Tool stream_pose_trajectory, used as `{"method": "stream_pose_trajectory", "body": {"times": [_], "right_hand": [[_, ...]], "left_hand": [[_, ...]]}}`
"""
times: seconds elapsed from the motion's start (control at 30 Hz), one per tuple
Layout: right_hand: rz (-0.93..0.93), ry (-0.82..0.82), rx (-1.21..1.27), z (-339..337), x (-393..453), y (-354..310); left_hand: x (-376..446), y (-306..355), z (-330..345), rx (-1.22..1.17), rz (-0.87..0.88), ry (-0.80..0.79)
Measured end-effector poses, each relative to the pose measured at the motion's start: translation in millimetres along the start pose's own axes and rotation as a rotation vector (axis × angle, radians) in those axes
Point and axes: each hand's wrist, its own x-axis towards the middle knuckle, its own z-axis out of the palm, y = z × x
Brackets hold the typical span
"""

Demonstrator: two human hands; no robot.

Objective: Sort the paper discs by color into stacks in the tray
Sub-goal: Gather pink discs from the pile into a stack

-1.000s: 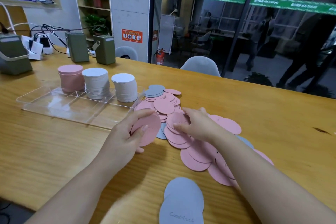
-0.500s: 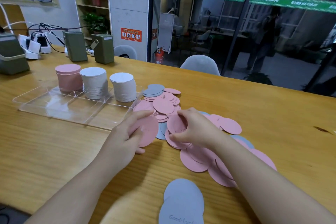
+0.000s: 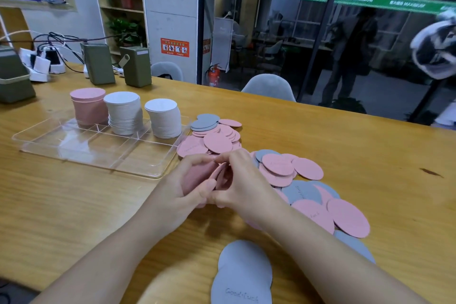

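Note:
My left hand (image 3: 182,190) grips a small stack of pink discs (image 3: 197,175) held on edge above the table. My right hand (image 3: 243,185) meets it and pinches another pink disc against that stack. Loose pink and grey discs (image 3: 291,175) lie scattered to the right and behind the hands. A clear divided tray (image 3: 98,153) sits at left; its back compartments hold a pink stack (image 3: 88,106), a light grey stack (image 3: 123,112) and a white stack (image 3: 164,117). Two grey discs (image 3: 244,276) lie near the front edge.
Green boxes (image 3: 134,65) and chargers with cables stand at the back left of the wooden table. A grey bin (image 3: 12,76) is at the far left. Chairs and a glass wall lie beyond the far edge.
My right hand lifted a pink disc from the pile and carried it left to the stack in my left hand. My left hand tilted its stack upright.

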Motion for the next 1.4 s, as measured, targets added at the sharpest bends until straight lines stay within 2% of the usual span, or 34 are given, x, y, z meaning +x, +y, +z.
{"method": "stream_pose_trajectory", "body": {"times": [0.2,0.37,0.47,0.63,0.8,1.0,1.17,1.4], "right_hand": [[-0.082,-0.071,0.003,1,-3,8],[-0.090,0.015,0.102,-4,0,11],[-0.053,0.086,-0.072,-9,6,20],[0.139,0.017,-0.375,-7,13,29],[0.166,-0.030,-0.522,4,22,23],[0.224,-0.066,-0.482,-3,19,17],[0.320,-0.180,-0.388,-24,12,17],[0.143,-0.090,-0.251,-29,4,21]], "left_hand": [[0,1,-1,0.135,0.070,-0.005],[1,0,-3,0.235,0.117,0.000],[0,1,-5,0.179,0.062,0.103],[3,0,-9,0.098,-0.002,0.251],[4,-1,-11,0.101,-0.044,0.259],[3,-2,-9,0.111,-0.052,0.209],[3,-1,-7,0.089,-0.056,0.185],[3,-2,-6,0.041,-0.067,0.170]]}}
